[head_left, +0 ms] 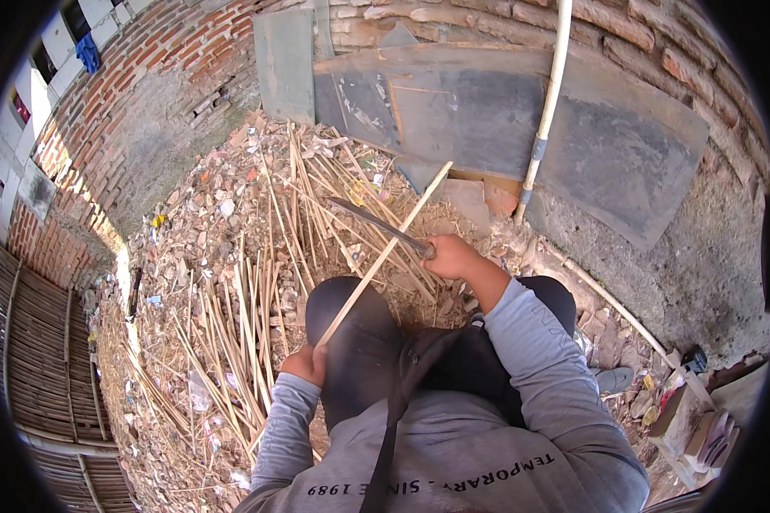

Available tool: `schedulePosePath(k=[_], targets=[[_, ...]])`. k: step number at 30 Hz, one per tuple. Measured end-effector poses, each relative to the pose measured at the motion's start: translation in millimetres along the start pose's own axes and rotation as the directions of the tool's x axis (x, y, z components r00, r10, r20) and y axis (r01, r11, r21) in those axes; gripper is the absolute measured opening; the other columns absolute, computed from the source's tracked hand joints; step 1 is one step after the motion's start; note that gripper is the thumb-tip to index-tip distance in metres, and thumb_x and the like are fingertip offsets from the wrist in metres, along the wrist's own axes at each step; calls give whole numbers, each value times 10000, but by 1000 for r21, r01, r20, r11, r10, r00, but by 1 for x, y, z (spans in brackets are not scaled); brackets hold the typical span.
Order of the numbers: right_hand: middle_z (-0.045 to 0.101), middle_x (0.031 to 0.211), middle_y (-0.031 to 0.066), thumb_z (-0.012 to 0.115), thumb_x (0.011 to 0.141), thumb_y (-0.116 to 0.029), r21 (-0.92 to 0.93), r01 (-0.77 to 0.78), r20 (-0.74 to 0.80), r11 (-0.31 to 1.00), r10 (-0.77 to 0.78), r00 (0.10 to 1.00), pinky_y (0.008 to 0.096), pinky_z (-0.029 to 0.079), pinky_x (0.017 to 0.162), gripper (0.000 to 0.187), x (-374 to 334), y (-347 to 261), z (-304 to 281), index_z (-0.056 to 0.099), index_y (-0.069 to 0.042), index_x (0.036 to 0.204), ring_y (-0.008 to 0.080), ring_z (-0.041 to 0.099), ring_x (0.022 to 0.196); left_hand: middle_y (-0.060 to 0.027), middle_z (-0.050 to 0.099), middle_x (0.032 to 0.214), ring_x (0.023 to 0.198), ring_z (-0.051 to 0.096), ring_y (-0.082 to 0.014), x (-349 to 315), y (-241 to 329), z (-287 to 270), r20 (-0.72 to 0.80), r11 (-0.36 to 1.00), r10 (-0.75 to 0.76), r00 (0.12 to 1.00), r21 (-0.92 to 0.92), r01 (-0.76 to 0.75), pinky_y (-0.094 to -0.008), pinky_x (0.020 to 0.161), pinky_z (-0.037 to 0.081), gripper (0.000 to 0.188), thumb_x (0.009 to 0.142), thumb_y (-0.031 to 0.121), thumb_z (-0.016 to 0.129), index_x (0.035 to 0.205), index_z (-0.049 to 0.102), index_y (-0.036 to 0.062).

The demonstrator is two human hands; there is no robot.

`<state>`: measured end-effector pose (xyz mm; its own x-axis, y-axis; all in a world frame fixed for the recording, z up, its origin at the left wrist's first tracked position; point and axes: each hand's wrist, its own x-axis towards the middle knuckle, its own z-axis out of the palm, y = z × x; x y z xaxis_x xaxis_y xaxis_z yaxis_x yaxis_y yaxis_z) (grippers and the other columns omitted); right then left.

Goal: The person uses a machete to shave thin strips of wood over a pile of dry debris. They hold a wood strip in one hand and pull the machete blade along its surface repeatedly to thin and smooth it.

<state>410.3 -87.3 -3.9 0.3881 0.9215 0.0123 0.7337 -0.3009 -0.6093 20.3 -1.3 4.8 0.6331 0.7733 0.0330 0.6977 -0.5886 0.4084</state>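
Observation:
My left hand is closed round the lower end of a long pale strip, likely split bamboo. The strip slants up and away to the right across my left knee. My right hand grips the handle of a long dark-bladed knife. Its blade points to the far left and crosses the strip near the middle; whether it touches or only overlaps it, I cannot tell. Many similar strips lie on the ground beyond my knees, with another pile to the left of my left knee.
Rubble and litter cover the ground. Dark flat panels lean against the brick wall ahead, with a white pipe standing before them. A slatted bamboo panel is at the far left. A sandal shows by my right side.

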Motion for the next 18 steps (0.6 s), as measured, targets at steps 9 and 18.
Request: schedulePosePath(k=[9,18], targets=[[662,940,257,721,721,-287,9,10,-1,1000,-10,1000,449,511,822,436,1,2,4,659,-17,1058,412,635,916,-276,594,673,679,594,-485,-1,5,-3,-21,1000,0,1000,13,0,-538,633,474,373,931,358,530,780,576,20],[665,957,255,725,735,-324,25,-26,29,999,26,999,431,509,832,497,0,1,2,645,-16,1117,401,641,923,-269,569,641,652,576,-481,-3,6,-1,-45,1000,13,999,7,-13,-529,589,442,411,948,378,510,742,533,23]])
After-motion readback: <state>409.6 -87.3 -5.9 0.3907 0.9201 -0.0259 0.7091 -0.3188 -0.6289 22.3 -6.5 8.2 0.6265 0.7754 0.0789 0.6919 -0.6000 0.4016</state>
